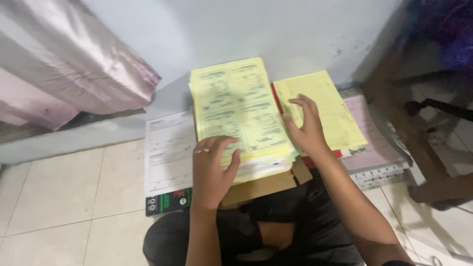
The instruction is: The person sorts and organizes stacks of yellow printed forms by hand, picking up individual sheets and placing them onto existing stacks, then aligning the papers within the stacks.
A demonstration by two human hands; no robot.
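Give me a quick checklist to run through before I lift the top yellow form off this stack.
1. Left hand on the near edge of the yellow stack: ok.
2. Right hand steadying the stack's right side: ok.
3. Stack squared: not ok, lower sheets fan out at the near edge.
4. Only one sheet pinched: cannot tell.
5. Second yellow pile lies apart: ok.
6. White sheet flat on the left: ok.

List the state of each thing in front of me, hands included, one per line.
Left hand: open, flat on the near edge of the thick yellow form stack.
Right hand: open, fingers spread on the second yellow stack.
White printed sheet: lying flat, uncovered.
Pink curtain: hanging bunched.
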